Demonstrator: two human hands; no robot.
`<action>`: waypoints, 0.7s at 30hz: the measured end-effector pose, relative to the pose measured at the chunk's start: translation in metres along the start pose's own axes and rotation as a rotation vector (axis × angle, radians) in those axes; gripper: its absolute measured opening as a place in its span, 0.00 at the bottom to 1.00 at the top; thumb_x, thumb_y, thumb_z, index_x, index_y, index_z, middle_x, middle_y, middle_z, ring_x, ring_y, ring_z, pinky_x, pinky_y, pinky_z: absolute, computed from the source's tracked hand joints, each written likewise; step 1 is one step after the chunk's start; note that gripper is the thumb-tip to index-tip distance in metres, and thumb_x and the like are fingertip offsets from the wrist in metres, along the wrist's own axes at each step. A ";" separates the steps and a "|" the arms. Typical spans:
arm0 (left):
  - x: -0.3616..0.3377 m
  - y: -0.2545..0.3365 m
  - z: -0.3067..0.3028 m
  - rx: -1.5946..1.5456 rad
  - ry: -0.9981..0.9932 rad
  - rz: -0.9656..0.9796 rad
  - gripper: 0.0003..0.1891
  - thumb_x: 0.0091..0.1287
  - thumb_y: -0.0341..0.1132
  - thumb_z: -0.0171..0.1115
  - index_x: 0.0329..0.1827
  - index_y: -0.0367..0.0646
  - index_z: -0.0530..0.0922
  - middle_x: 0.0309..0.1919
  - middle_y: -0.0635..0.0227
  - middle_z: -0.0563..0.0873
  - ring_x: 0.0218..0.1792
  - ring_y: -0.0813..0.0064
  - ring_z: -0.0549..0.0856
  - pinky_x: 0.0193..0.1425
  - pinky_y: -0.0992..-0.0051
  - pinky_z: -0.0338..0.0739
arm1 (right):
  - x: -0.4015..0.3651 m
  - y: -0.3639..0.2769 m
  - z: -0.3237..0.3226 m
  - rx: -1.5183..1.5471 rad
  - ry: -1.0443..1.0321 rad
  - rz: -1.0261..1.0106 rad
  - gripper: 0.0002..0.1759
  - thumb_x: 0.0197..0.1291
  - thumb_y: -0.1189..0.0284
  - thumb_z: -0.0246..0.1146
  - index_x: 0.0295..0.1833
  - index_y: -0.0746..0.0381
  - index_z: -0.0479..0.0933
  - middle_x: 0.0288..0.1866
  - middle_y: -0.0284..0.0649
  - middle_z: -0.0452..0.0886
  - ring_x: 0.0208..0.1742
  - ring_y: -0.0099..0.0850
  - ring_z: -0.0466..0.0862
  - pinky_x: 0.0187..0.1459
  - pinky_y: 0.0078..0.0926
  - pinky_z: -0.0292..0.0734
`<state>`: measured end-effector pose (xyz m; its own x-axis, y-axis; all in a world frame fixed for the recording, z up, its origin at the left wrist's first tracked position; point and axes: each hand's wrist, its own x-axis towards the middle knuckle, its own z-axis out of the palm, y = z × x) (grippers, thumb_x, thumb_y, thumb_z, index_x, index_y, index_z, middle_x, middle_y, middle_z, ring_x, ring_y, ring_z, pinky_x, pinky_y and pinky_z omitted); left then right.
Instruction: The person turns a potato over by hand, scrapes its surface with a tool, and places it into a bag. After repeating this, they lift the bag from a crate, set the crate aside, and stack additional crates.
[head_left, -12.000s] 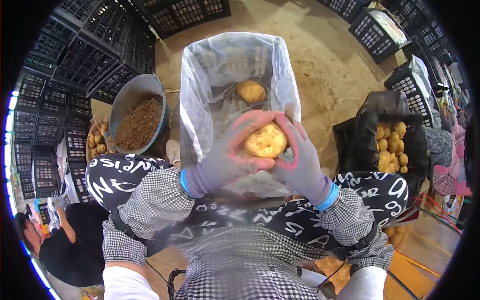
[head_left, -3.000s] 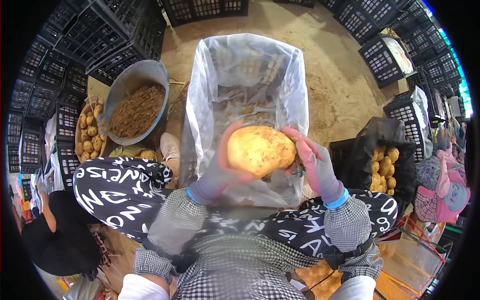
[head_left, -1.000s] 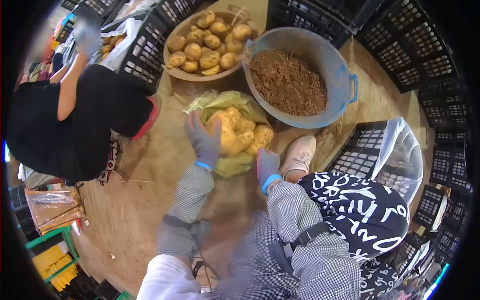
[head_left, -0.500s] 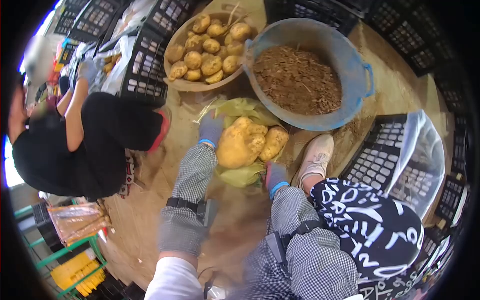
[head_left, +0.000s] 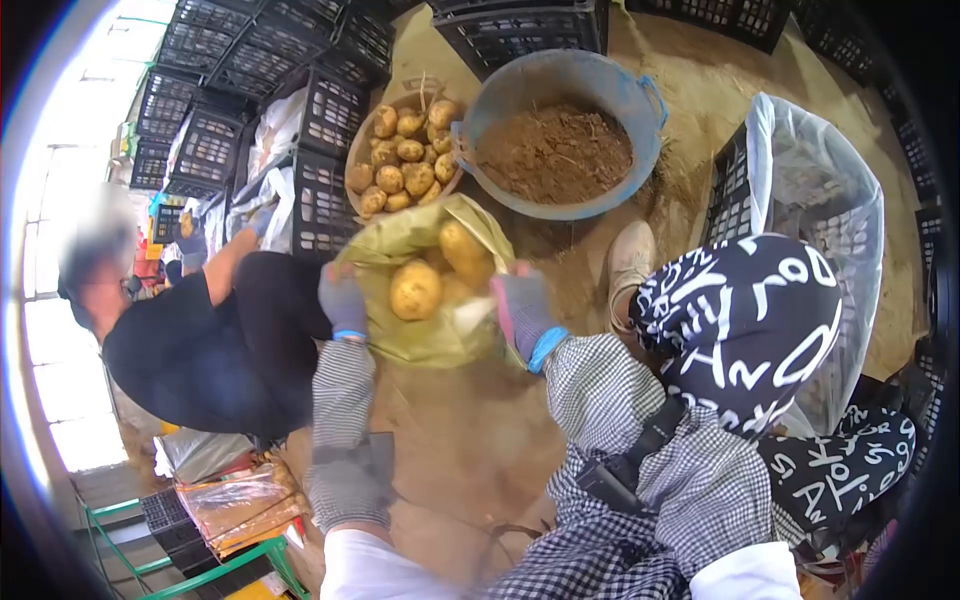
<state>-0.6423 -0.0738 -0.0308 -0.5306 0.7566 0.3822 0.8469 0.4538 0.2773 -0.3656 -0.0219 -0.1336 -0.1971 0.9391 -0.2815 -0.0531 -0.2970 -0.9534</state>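
Note:
A yellow-green plastic bag (head_left: 425, 343) hangs with its mouth spread between my gloved hands. Large potatoes (head_left: 415, 290) are inside it, along with something whitish near the right rim that I cannot make out. My left hand (head_left: 343, 302) is closed on the left edge of the bag. On the opposite edge, the fingers of my right hand (head_left: 522, 308) grip the plastic. Just beyond the bag stands a round tub of smaller potatoes (head_left: 410, 150), partly hidden by the bag's far rim.
A blue tub (head_left: 480, 100) with brown soil stands beyond the bag. To the right is a black crate (head_left: 728, 190) with a clear plastic liner (head_left: 815, 200). A person in black (head_left: 215, 345) sits close on the left, by stacked black crates (head_left: 335, 110).
The bag has been raised and its sides pulled up around the potatoes, which lay exposed on it before. Both hands now hold its rim. The view has shifted.

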 end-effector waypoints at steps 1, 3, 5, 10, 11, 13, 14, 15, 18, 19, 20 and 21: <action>-0.002 0.010 -0.013 -0.147 -0.009 -0.174 0.07 0.68 0.33 0.60 0.38 0.37 0.77 0.26 0.62 0.79 0.28 0.70 0.77 0.35 0.69 0.71 | -0.005 -0.035 -0.007 0.057 -0.045 0.088 0.11 0.54 0.70 0.60 0.38 0.67 0.77 0.27 0.47 0.77 0.29 0.37 0.78 0.30 0.37 0.72; 0.002 0.001 -0.014 -0.519 0.011 -0.414 0.07 0.68 0.33 0.62 0.36 0.38 0.78 0.23 0.65 0.78 0.25 0.73 0.75 0.32 0.70 0.71 | -0.017 -0.120 -0.023 0.167 -0.117 0.282 0.12 0.57 0.67 0.61 0.38 0.67 0.77 0.28 0.49 0.79 0.32 0.39 0.79 0.35 0.39 0.72; -0.003 -0.017 0.004 -0.325 -0.040 -0.367 0.06 0.67 0.32 0.62 0.35 0.38 0.78 0.24 0.64 0.79 0.25 0.70 0.77 0.33 0.70 0.73 | -0.013 -0.123 -0.028 0.032 -0.109 0.209 0.11 0.51 0.71 0.62 0.36 0.69 0.76 0.26 0.43 0.79 0.29 0.33 0.78 0.31 0.33 0.71; -0.065 -0.049 0.097 0.026 -0.176 -0.163 0.11 0.57 0.35 0.66 0.27 0.36 0.75 0.22 0.50 0.80 0.28 0.51 0.81 0.36 0.59 0.75 | 0.009 -0.008 -0.033 -0.293 -0.071 0.088 0.12 0.48 0.72 0.63 0.35 0.70 0.76 0.27 0.45 0.80 0.28 0.36 0.79 0.31 0.35 0.73; -0.082 -0.033 0.107 -0.009 -0.180 -0.207 0.12 0.57 0.36 0.66 0.27 0.36 0.75 0.23 0.49 0.80 0.28 0.51 0.81 0.36 0.59 0.75 | 0.006 -0.007 -0.037 -0.334 -0.064 0.090 0.12 0.48 0.72 0.63 0.35 0.70 0.76 0.27 0.46 0.81 0.28 0.37 0.80 0.32 0.36 0.74; -0.108 -0.016 0.116 -0.064 -0.205 -0.287 0.13 0.58 0.37 0.66 0.27 0.36 0.76 0.23 0.49 0.79 0.28 0.52 0.80 0.36 0.60 0.74 | -0.007 -0.012 -0.049 -0.344 -0.080 0.256 0.12 0.48 0.71 0.64 0.36 0.69 0.76 0.28 0.46 0.80 0.28 0.38 0.79 0.32 0.37 0.74; -0.112 -0.014 0.115 -0.087 -0.217 -0.308 0.13 0.58 0.38 0.65 0.27 0.35 0.76 0.22 0.49 0.79 0.28 0.53 0.80 0.36 0.60 0.74 | -0.009 -0.023 -0.052 -0.270 -0.102 0.283 0.13 0.48 0.70 0.64 0.36 0.68 0.76 0.28 0.46 0.79 0.28 0.37 0.79 0.31 0.37 0.73; -0.106 -0.009 0.117 -0.118 -0.226 -0.318 0.13 0.59 0.38 0.65 0.27 0.35 0.76 0.22 0.49 0.79 0.27 0.54 0.80 0.36 0.61 0.74 | -0.006 -0.029 -0.053 -0.194 -0.112 0.299 0.13 0.48 0.70 0.64 0.36 0.68 0.76 0.28 0.45 0.78 0.27 0.37 0.79 0.31 0.37 0.73; -0.098 -0.044 0.138 -0.604 -0.145 -0.335 0.11 0.65 0.37 0.63 0.40 0.37 0.77 0.33 0.59 0.82 0.34 0.66 0.81 0.41 0.65 0.76 | -0.005 -0.010 -0.024 -0.208 0.114 0.165 0.11 0.53 0.72 0.61 0.41 0.65 0.76 0.30 0.40 0.74 0.31 0.34 0.78 0.33 0.36 0.76; -0.085 -0.036 0.132 -0.858 -0.183 -0.428 0.12 0.67 0.36 0.62 0.46 0.37 0.77 0.38 0.60 0.84 0.38 0.68 0.82 0.45 0.66 0.78 | -0.016 -0.052 -0.019 0.631 0.091 0.384 0.13 0.54 0.76 0.59 0.46 0.64 0.74 0.31 0.38 0.74 0.32 0.30 0.78 0.33 0.32 0.76; -0.069 -0.027 0.119 -0.975 -0.203 -0.477 0.13 0.69 0.35 0.61 0.51 0.37 0.77 0.44 0.61 0.85 0.41 0.70 0.84 0.48 0.68 0.80 | -0.021 -0.085 -0.004 0.873 0.120 0.381 0.13 0.54 0.79 0.57 0.47 0.64 0.74 0.31 0.37 0.73 0.31 0.29 0.76 0.32 0.29 0.74; -0.044 0.001 0.091 -0.297 -0.251 -0.398 0.19 0.67 0.35 0.63 0.58 0.35 0.74 0.38 0.60 0.86 0.39 0.68 0.85 0.47 0.66 0.81 | -0.027 -0.122 0.012 0.983 0.076 0.258 0.15 0.54 0.82 0.54 0.49 0.65 0.73 0.32 0.36 0.73 0.29 0.27 0.75 0.30 0.27 0.73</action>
<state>-0.6144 -0.0638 -0.1279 -0.7515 0.6595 -0.0144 0.5173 0.6027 0.6076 -0.3660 -0.0131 -0.0085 -0.2554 0.8248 -0.5044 -0.8051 -0.4703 -0.3614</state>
